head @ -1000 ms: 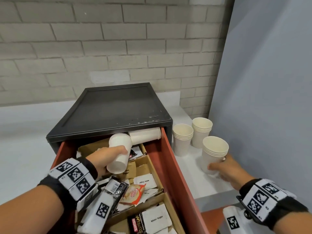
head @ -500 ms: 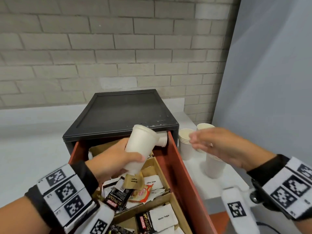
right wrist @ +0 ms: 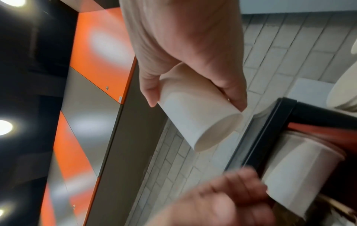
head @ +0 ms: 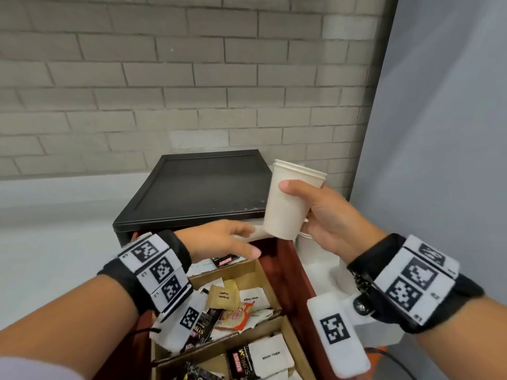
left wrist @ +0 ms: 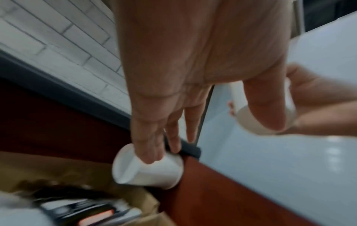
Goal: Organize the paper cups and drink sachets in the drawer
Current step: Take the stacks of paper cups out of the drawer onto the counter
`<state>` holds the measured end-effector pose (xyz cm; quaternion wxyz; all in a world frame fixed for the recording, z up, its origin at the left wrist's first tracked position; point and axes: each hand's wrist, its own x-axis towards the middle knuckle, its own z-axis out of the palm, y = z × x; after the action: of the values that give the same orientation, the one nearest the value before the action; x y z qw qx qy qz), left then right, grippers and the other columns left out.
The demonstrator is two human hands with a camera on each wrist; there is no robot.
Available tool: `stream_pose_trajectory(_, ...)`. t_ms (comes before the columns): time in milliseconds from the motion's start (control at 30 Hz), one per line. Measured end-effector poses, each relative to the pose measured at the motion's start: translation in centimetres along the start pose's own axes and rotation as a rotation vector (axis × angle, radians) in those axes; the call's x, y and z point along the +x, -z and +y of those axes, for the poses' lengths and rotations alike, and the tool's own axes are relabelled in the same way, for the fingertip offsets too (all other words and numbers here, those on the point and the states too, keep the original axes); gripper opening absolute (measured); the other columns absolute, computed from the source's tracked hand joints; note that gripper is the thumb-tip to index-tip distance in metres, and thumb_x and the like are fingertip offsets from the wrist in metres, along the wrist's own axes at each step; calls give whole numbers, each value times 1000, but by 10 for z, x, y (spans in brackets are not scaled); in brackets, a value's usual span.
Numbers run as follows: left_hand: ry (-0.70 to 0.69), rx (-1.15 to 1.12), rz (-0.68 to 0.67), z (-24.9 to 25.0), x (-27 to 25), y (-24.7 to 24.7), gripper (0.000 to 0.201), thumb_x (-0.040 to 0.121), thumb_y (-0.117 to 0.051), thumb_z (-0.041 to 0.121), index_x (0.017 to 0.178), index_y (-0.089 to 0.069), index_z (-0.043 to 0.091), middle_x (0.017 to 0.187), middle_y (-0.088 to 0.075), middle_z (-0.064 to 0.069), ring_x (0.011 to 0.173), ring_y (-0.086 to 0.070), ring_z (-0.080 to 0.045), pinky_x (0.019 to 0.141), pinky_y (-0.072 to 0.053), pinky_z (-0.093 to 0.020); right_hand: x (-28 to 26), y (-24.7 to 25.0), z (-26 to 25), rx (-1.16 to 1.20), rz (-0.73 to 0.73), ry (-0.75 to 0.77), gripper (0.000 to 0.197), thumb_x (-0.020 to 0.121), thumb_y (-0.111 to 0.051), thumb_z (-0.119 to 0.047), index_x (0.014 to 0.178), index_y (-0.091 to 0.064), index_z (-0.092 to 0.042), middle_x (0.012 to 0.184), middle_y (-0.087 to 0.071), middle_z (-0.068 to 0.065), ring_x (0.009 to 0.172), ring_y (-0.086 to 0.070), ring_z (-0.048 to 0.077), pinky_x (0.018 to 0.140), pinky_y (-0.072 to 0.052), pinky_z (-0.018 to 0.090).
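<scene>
My right hand (head: 299,207) grips a few nested white paper cups (head: 288,204) upright above the drawer's back right corner; the right wrist view shows thumb and fingers of the same hand (right wrist: 195,105) wrapped round the cups (right wrist: 199,122). Lower down, my left hand (head: 247,242) reaches to the back of the red drawer (head: 290,272). Its straight fingers (left wrist: 152,152) touch a white cup lying on its side (left wrist: 148,168) under the black cabinet (head: 203,187). Mixed drink sachets (head: 233,305) fill cardboard compartments in the drawer.
More white cups (head: 310,250) stand on the white counter to the right of the drawer, mostly hidden behind my right hand. A brick wall runs behind the cabinet and a grey panel (head: 439,160) closes off the right side.
The cup my left hand lifted from the drawer is now in my right hand, raised over the cabinet's corner. My left hand has gone back down to the lying cup.
</scene>
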<state>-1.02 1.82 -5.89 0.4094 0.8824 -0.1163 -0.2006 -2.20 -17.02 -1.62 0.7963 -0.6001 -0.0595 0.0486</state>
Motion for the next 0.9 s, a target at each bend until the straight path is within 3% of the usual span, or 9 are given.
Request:
stream_pose_trajectory(67, 177, 164, 42, -16, 16, 0, 86, 78, -71, 42, 148, -27, 17, 152, -32, -2, 135, -35, -18, 113, -28, -33, 4, 9, -5, 15, 24, 24, 26, 80, -66, -10, 103, -58, -18, 86, -67, 0, 79, -63, 15, 65, -53, 33)
stream_pose_trajectory(133, 269, 297, 147, -27, 33, -3, 82, 81, -68, 41, 147, -25, 17, 149, -31, -6, 132, -36, -23, 109, -33, -34, 6, 15, -8, 17, 32, 38, 25, 80, -66, -11, 102, -58, -18, 84, -67, -1, 79, -63, 15, 72, -53, 36)
stream_pose_trajectory(300, 383, 452, 386, -36, 69, -15, 71, 77, -68, 49, 132, -39, 14, 130, -41, -11, 121, -43, -29, 98, -43, -37, 11, 25, -4, -12, 21, 60, 28, 79, -67, -12, 105, -59, -19, 89, -68, -1, 83, -63, 15, 70, -52, 34)
stream_pose_trajectory(433, 282, 232, 433, -47, 85, -11, 41, 76, -72, 40, 101, -61, 10, 101, -64, -7, 95, -61, -22, 79, -52, -31, 17, 34, 1, 3, 20, 55, 29, 79, -67, -12, 106, -59, -20, 93, -68, 1, 86, -64, 17, 71, -52, 35)
stream_pose_trajectory(500, 266, 92, 456, -51, 86, -10, 40, 75, -75, 35, 98, -61, 6, 92, -63, -7, 87, -62, -21, 68, -51, -28, 19, 38, 3, 14, 23, 50, 25, 79, -67, -12, 101, -59, -21, 92, -68, 1, 86, -64, 18, 69, -52, 35)
stream_pose_trajectory(567, 246, 7, 479, -53, 85, -11, 43, 74, -78, 31, 99, -54, 5, 94, -61, -7, 88, -60, -21, 68, -49, -26, 21, 40, 6, 20, 34, 45, 24, 79, -67, -13, 99, -59, -22, 90, -68, 1, 85, -64, 18, 68, -52, 34)
stream_pose_trajectory(733, 202, 14, 430, -46, 78, -16, 58, 72, -80, 27, 115, -48, 6, 100, -55, -3, 89, -54, -16, 60, -43, -18, 21, 36, 13, 8, 53, 21, 40, 78, -69, -16, 116, -57, -18, 99, -66, 4, 90, -62, 20, 65, -49, 32)
stream_pose_trajectory(900, 278, 164, 186, -33, 62, -11, 49, 73, -75, 38, 110, -60, 9, 103, -61, -6, 95, -59, -20, 72, -49, -24, 18, 30, 11, -20, 92, 57, 43, 80, -69, -18, 119, -53, -21, 101, -64, 1, 87, -61, 16, 56, -47, 24)
